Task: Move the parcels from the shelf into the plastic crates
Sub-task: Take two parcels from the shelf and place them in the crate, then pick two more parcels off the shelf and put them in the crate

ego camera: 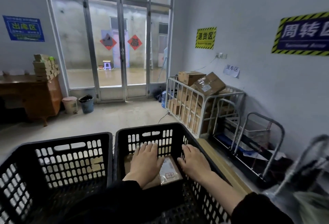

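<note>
- My left hand (145,161) lay flat inside the right-hand black crate (151,127), fingers straight and close together, palm down on the brown parcel (168,172).
- My right hand (193,163) was in the same crate at the parcel's right edge, fingers stretched forward and relaxed, thumb toward the parcel. I could not tell whether it actually touched the cardboard.
- Neither hand was curled around anything.
- The parcel sat low in the crate between my two hands, with a pale label under clear film on its top face.
- The left-hand black crate (62,140) stood just beside the first one, their walls nearly touching.
- Both my forearms wore dark sleeves pushed back from the wrists.
- To the right, against the wall, a white metal cage cart (204,99) was piled with cardboard cartons.
- Ahead were the glass doors (121,45) with two red diamond papers on them.
- On the left stood a wooden desk (30,95) bearing a stack of small boxes (46,67), and near it on the floor a pink bin (70,105) and a blue bin (86,104).
</note>
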Motion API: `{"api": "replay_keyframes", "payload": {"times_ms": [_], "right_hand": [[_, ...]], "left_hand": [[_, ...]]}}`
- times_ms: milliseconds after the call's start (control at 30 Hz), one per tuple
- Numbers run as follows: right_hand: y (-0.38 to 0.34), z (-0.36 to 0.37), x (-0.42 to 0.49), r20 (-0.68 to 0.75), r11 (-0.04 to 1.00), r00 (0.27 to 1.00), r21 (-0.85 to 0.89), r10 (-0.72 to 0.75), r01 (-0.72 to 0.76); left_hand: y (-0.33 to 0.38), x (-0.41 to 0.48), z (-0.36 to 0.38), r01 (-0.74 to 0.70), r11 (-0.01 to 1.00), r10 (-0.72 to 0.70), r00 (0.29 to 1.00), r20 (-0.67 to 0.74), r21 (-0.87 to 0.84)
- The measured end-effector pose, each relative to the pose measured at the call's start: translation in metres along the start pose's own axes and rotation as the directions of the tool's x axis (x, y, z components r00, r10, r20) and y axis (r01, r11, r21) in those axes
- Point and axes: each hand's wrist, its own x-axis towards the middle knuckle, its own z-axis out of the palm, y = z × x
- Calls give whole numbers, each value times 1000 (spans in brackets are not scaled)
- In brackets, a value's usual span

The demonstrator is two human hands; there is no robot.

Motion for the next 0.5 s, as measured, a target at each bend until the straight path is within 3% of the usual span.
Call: {"api": "replay_keyframes", "payload": {"times_ms": [500], "right_hand": [[6,-59,-178,-160,937,933,-83,323,-339]], "left_hand": [[76,-95,-8,-373,918,375,927,-6,-138]]}}
